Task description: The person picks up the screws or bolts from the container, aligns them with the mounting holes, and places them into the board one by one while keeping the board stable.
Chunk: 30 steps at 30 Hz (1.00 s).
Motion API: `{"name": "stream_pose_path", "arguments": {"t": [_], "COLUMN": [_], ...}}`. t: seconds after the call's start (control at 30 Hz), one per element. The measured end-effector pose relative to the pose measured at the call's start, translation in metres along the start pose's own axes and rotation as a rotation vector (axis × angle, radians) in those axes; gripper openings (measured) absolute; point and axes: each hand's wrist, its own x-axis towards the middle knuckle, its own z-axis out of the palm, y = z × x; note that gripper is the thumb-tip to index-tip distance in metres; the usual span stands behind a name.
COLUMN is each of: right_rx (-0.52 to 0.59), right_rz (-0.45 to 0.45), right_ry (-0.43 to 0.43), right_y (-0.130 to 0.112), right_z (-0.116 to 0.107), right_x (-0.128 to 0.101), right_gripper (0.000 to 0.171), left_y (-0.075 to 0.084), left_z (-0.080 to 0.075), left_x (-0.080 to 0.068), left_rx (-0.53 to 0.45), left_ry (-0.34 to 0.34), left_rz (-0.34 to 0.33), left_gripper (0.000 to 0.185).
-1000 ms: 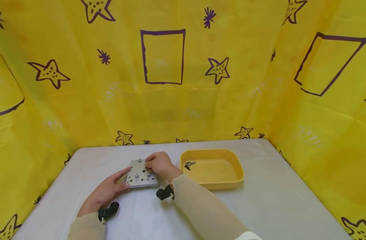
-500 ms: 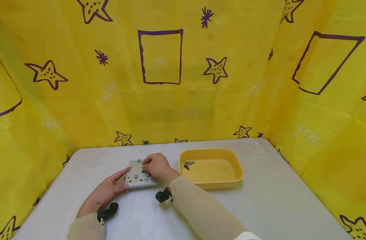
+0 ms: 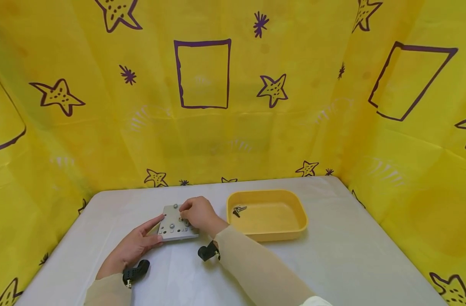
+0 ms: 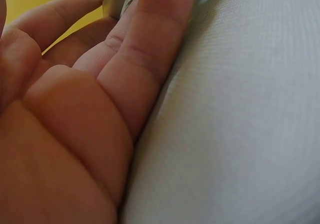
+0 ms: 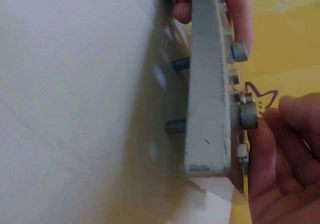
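A flat grey metal plate (image 3: 167, 221) with holes and several bolts lies toward the left of the table. My left hand (image 3: 135, 245) grips its left side, thumb at the near corner and fingers along the edge. Over the plate's right part, my right hand (image 3: 200, 213) pinches what looks like a small screw at a hole, mostly hidden by the fingers. The right wrist view shows the plate (image 5: 206, 93) edge-on; bolt heads (image 5: 248, 116) stand on its face and threaded ends (image 5: 176, 127) poke out underneath. In the left wrist view, the palm (image 4: 75, 119) hides most of the plate.
To the right of the plate stands a yellow tray (image 3: 269, 235), with several loose screws (image 3: 239, 210) at its left end. White cloth covers the table (image 3: 347, 255). Yellow patterned curtains (image 3: 202, 140) enclose the back and sides.
The right hand has shifted slightly on the plate, its fingertips now by the hole. A brassy spot shows where the hole looked dark. Left hand keeps its hold; the view drifts slightly.
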Motion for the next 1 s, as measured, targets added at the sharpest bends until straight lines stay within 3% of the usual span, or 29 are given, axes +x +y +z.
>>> {"name": "stream_pose_path", "arguments": {"t": [0.07, 0.13, 0.27, 0.37, 0.47, 0.63, 0.8, 1.0], "right_rx": [0.142, 0.356, 0.747, 0.831, 0.747, 0.444, 0.097, -0.233], "right_rz": [0.032, 0.058, 0.078, 0.061, 0.013, -0.011, -0.027, -0.217], "right_ry": [0.042, 0.079, 0.145, 0.181, 0.190, 0.100, -0.037, -0.201], "right_y": [0.002, 0.005, 0.011, 0.019, 0.033, 0.063, 0.088, 0.100], "right_z": [-0.008, -0.021, -0.060, -0.097, -0.129, -0.159, -0.161, -0.149], "right_x": [0.001, 0.001, -0.004, -0.012, -0.021, -0.029, -0.029, -0.028], "right_gripper": [0.006, 0.007, 0.017, 0.022, 0.024, 0.030, 0.036, 0.042], "left_y": [-0.001, -0.001, 0.000, 0.001, 0.002, 0.002, 0.000, -0.001], "left_z": [0.002, 0.004, 0.007, 0.008, 0.008, 0.004, 0.001, 0.000], "left_x": [0.002, 0.004, 0.008, 0.009, 0.009, 0.006, 0.005, 0.005], "left_rx": [0.002, 0.002, -0.006, -0.002, 0.016, 0.029, 0.040, 0.007], "left_ry": [-0.003, -0.007, -0.020, -0.020, -0.011, -0.016, -0.019, -0.027], "left_rz": [0.001, 0.004, 0.006, -0.001, -0.002, -0.009, -0.013, -0.011], "left_gripper": [0.080, 0.080, 0.080, 0.080, 0.080, 0.081, 0.081, 0.080]}}
